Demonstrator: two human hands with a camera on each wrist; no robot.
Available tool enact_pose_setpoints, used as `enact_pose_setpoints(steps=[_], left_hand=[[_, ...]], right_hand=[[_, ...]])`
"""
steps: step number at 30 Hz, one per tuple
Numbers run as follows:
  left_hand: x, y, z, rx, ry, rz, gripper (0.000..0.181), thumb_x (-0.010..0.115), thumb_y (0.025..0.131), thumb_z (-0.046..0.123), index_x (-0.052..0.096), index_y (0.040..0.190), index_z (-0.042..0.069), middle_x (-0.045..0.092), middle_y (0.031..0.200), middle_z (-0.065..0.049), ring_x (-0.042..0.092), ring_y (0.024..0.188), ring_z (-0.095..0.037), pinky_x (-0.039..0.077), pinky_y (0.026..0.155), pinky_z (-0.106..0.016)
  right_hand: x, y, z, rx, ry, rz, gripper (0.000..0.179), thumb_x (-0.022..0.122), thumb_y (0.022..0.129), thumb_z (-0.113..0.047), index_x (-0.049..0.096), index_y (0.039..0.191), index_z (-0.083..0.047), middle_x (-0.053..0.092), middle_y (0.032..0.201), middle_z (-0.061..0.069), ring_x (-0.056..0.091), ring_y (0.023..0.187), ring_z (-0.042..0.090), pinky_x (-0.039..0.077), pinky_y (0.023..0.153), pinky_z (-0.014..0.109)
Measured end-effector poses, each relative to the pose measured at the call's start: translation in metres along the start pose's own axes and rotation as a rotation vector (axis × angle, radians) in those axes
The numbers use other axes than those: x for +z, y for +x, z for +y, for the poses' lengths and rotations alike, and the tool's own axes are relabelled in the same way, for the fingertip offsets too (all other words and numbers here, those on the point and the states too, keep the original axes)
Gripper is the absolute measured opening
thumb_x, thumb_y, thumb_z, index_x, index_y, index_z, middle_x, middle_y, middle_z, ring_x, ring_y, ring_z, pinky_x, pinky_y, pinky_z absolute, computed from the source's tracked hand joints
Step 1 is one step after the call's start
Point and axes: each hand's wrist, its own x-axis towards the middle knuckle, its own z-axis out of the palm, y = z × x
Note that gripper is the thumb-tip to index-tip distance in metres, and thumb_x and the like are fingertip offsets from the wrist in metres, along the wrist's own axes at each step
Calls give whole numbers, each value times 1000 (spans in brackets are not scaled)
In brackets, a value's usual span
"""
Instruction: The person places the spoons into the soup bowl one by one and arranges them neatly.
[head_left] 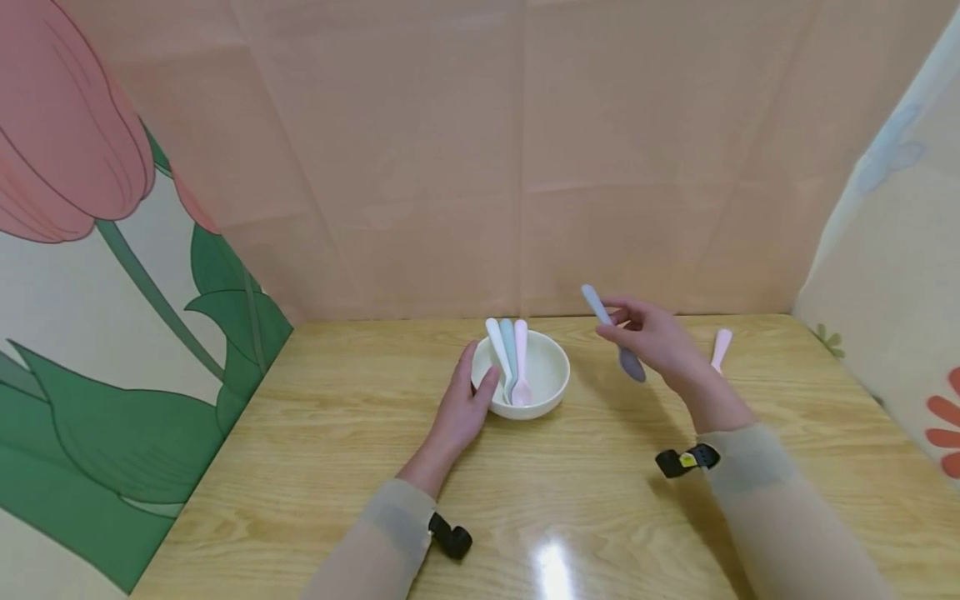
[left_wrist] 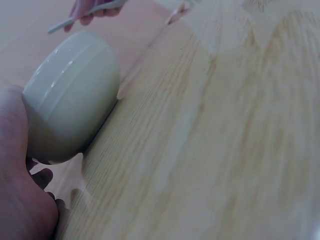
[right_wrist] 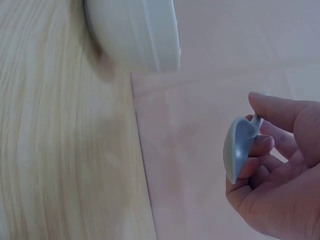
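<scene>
The slim grey-blue spoon is pinched in the right hand, above the wood-grain table, right of the round white bowl the left hand cups. Three pale spoons already lean inside; this and one pink-handled spoon apparently remain.

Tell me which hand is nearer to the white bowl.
Left. The left hand grips the white bowl at its left side; the right hand is to the bowl's right, apart from it, holding a spoon.

Wood-grain tbl w/ wht bowl, pink spoon at R
</scene>
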Motion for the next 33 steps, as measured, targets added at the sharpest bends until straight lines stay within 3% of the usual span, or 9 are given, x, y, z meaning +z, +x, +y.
enact_pose_setpoints(steps=[9, 17, 23, 29, 33], left_hand=[[0, -1, 2, 4, -16, 1, 77, 49, 115, 59, 17, 179, 29, 22, 182, 1, 24, 166, -23, 22, 134, -50], [0, 0, 1, 6, -14, 0, 75, 48, 116, 56, 17, 179, 29, 22, 182, 1, 23, 166, -22, 22, 134, -49], [-3, 0, 1, 17, -19, 0, 74, 49, 117, 54, 18, 179, 29, 24, 182, 0, 24, 166, -23, 21, 134, -49], [-6, 0, 1, 22, -24, -1, 75, 48, 116, 57, 18, 179, 28, 25, 182, 0, 25, 165, -22, 22, 134, -47], [-7, 0, 2, 26, -27, -1, 76, 49, 115, 58, 19, 179, 27, 26, 181, -1, 27, 164, -21, 23, 134, -46]], right_hand=[[22, 11, -9, -54, 90, 59, 58, 73, 110, -26, 54, 161, -5, 68, 120, 20, 62, 102, 26, 53, 81, 29], [36, 14, -17, -21, 208, 87, 53, 68, 113, -26, 54, 159, -3, 66, 112, 16, 60, 92, 17, 54, 78, 20], [44, 16, -21, -33, 287, 87, 51, 66, 114, -23, 53, 159, -2, 67, 103, 12, 61, 77, 13, 56, 73, 24], [51, 18, -24, -47, 324, 62, 54, 64, 115, -23, 47, 163, -4, 71, 105, 17, 68, 77, 14, 59, 75, 26], [54, 18, -25, -39, 336, 49, 64, 64, 115, -21, 35, 171, -11, 72, 109, 21, 72, 81, 18, 61, 80, 29]])
